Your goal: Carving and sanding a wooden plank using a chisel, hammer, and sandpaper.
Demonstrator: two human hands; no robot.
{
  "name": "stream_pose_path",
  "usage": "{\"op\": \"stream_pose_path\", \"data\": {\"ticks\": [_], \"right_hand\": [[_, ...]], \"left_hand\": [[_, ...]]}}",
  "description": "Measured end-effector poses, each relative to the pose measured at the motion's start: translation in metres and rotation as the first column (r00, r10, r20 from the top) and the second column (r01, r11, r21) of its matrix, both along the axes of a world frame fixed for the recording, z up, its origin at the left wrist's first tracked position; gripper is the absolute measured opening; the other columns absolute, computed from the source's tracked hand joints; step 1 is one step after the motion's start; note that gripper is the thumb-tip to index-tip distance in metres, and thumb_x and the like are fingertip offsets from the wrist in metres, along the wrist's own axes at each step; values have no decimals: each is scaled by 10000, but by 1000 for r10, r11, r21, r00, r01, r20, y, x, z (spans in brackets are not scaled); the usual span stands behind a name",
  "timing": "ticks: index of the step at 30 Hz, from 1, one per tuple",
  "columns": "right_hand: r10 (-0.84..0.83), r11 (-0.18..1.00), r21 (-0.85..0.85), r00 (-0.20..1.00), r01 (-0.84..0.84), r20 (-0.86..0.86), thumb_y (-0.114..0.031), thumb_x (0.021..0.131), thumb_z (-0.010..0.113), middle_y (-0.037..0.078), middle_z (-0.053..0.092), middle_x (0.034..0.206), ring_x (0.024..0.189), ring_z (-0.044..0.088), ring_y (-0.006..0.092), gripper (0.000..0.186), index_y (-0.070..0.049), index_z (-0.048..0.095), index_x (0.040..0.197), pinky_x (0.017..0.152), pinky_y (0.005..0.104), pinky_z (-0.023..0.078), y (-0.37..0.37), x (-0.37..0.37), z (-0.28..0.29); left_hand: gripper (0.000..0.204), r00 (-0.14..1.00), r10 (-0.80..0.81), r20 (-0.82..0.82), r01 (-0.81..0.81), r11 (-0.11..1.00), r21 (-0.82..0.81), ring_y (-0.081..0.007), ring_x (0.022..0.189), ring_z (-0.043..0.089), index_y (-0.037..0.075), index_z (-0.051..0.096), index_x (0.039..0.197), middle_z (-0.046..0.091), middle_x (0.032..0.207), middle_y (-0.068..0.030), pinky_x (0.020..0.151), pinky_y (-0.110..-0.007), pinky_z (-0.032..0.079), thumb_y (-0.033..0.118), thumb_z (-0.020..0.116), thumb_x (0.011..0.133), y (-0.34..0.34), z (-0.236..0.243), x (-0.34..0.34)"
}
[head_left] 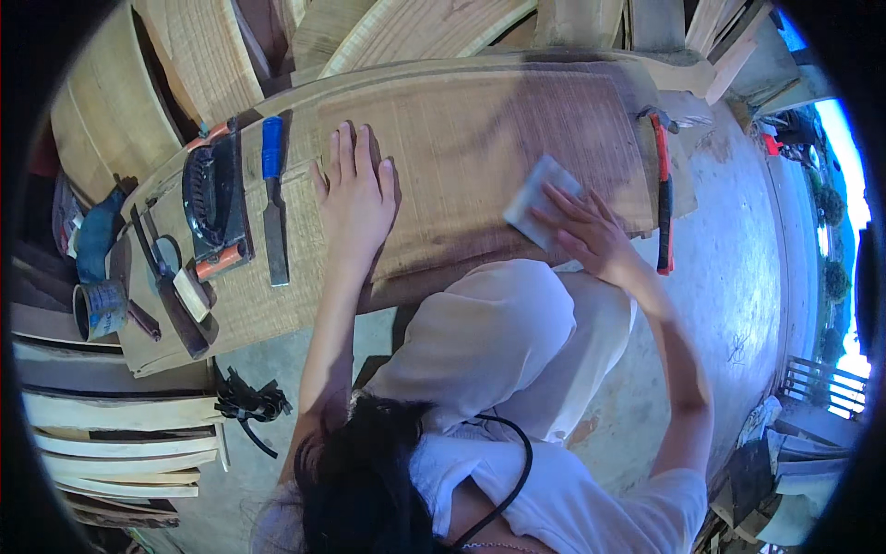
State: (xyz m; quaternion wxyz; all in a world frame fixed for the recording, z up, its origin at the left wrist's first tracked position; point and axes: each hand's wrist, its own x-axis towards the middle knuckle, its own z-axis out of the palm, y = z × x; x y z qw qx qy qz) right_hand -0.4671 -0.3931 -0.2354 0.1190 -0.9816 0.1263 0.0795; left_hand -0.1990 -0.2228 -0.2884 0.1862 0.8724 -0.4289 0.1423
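Hands at work on a wide wooden plank [480, 148]: the left hand [355, 198] lies flat and open on the board, fingers spread and pointing away from the person, palm pressed to the wood. The right hand [591, 235] presses a pale, rectangular sanding block [538, 210] against the plank's surface, fingers stretched over its near edge, so that hand is held down on the block rather than curled around it. The plank stretches across the view in front of the person, its grain fine and lined, tan at the left and shading to a darker reddish brown toward the right end. At its left end rest a black and orange power tool [214, 198] and, just beside it, a chisel [273, 212] with a blue handle and bare steel blade. A hammer [663, 189] with a red and black handle lies at the plank's right edge, over grey concrete floor [738, 277]. More curved, pale boards [111, 434] are stacked nearby.
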Motion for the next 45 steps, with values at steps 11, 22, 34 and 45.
{"op": "stream_pose_path", "data": {"ticks": [11,22,34,45], "right_hand": [[-185,941,-253,968,225,170,-390,917,258,22,212,1422,1311,189,203,438,-297,279,1344,1032,531,96,-79,95,-28],[-319,944,52,942,325,-104,-372,921,261,36,176,1433,1314,176,238,420,-300,314,1332,1040,518,91,-12,-50,1],[-242,941,-222,967,255,85,-324,931,235,22,112,1447,1319,152,260,428,-356,189,1355,981,619,148,-141,88,-58],[-337,941,-42,940,335,-44,-307,905,315,14,181,1432,1307,203,240,431,-314,292,1336,1028,553,83,-35,-51,-14]], "left_hand": [[471,998,-61,-3,61,995,-81,-289,1264,283,58,351,1275,316,1349,-157,1036,-491,149,293,385,867,-7,-6,0],[450,999,-26,-46,22,997,-73,-274,1265,287,94,368,1272,325,1354,-120,1038,-493,148,297,383,870,1,1,0],[453,998,-49,-42,46,996,-78,-289,1266,281,89,365,1277,318,1354,-139,1037,-501,132,302,370,878,-2,-11,2],[463,998,-64,-19,63,996,-58,-286,1270,274,110,351,1293,308,1365,-124,1034,-504,142,314,365,878,-8,-1,-1]]}}
